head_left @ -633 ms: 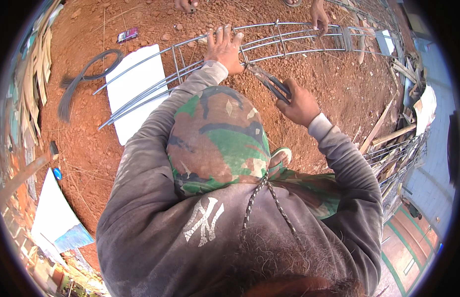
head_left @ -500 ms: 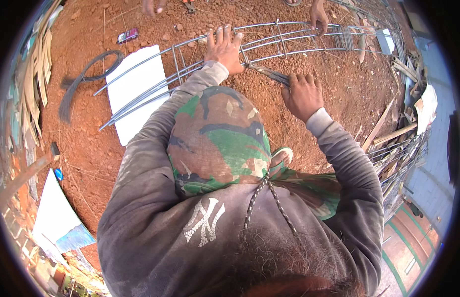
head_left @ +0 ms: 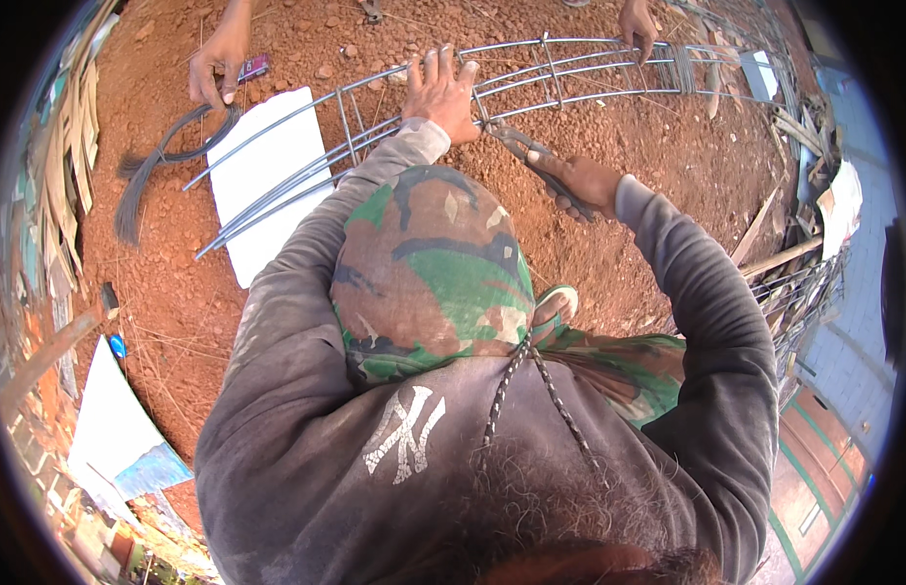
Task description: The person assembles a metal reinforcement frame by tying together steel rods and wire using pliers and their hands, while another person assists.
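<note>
Red soil | rebar cage under left fingers | pliers in right fingers

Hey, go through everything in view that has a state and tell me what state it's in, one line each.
Left hand: fingers spread on the steel frame.
Right hand: closed on the pliers.
Pliers: held, tip at the frame's near rod.
Steel frame: rods joined by crosspieces, left ends extending over the white sheet.
Wire bundle: looped, another person's hand at it.
White sheet: flat, partly covered.
</note>
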{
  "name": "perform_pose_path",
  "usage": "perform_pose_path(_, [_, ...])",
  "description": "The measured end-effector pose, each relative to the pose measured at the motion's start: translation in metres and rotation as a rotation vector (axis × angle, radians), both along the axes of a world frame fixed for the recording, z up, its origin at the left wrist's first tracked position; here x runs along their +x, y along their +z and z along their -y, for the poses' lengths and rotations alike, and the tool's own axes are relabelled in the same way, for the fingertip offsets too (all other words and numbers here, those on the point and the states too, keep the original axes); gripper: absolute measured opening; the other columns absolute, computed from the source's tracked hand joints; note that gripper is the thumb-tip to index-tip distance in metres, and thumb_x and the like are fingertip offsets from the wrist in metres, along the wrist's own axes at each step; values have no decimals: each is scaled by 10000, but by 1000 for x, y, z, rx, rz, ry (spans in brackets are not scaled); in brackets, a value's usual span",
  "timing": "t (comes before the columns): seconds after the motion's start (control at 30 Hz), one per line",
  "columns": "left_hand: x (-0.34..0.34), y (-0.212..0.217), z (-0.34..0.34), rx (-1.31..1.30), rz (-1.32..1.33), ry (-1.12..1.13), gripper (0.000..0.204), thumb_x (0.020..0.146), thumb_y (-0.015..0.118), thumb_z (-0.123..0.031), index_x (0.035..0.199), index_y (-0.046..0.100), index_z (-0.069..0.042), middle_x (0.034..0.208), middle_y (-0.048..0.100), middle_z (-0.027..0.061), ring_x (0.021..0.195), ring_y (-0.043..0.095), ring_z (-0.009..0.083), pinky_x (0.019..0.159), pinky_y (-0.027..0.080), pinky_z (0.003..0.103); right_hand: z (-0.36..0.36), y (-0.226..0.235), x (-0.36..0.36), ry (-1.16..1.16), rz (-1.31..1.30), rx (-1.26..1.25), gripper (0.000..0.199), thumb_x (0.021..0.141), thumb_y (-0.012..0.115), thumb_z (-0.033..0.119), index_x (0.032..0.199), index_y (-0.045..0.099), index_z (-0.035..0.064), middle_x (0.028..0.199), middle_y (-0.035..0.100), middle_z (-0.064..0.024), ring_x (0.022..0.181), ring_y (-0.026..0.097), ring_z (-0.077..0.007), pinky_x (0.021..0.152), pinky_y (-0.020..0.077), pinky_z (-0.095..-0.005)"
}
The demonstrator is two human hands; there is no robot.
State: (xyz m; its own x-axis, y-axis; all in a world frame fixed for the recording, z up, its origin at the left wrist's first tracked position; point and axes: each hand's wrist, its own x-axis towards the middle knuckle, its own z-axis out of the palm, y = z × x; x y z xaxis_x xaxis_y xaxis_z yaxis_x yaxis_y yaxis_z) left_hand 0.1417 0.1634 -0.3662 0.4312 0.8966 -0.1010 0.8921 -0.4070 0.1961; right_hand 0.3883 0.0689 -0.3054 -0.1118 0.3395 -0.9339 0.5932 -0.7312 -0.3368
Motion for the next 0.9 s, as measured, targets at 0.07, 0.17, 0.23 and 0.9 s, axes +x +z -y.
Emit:
perform_pose_path(0.07, [2,3,-3,9,8,-3,1034,661,876,-459,1546,427,-166,1646,311,231,1548,246,422,1263,123,592,2,-11,12,-129,-180,-182,691,930,579,773,781,629,100,591,582,-32,508,597,-161,462,485,-319])
perform_pose_path(0.17, [2,0,-2,3,21,5,1042,659,877,-460,1550,424,-168,1651,309,230,1552,244,415,1261,112,594,13,-12,7,-213,-337,-331,629,912,668,711,857,613,87,580,545,5,487,572,-134,439,466,-284])
perform_pose_path(0.23, [2,1,-3,-2,10,1,1060,661,871,-475,1566,408,-172,1658,304,229,1557,238,409,1259,109,606,24,-4,-4,-82,-91,152,616,894,737,629,1038,617,43,682,612,-21,483,581,-152,428,464,-279])
perform_pose_path(0.9, [-5,8,-3,-59,-28,-6,1094,665,859,-535,1584,373,-194,1682,257,221,1586,178,400,1272,67,625,54,-8,-33,-247,-266,264,544,903,744,274,1308,533,-23,898,683,-124,705,678,-199,606,572,-340])
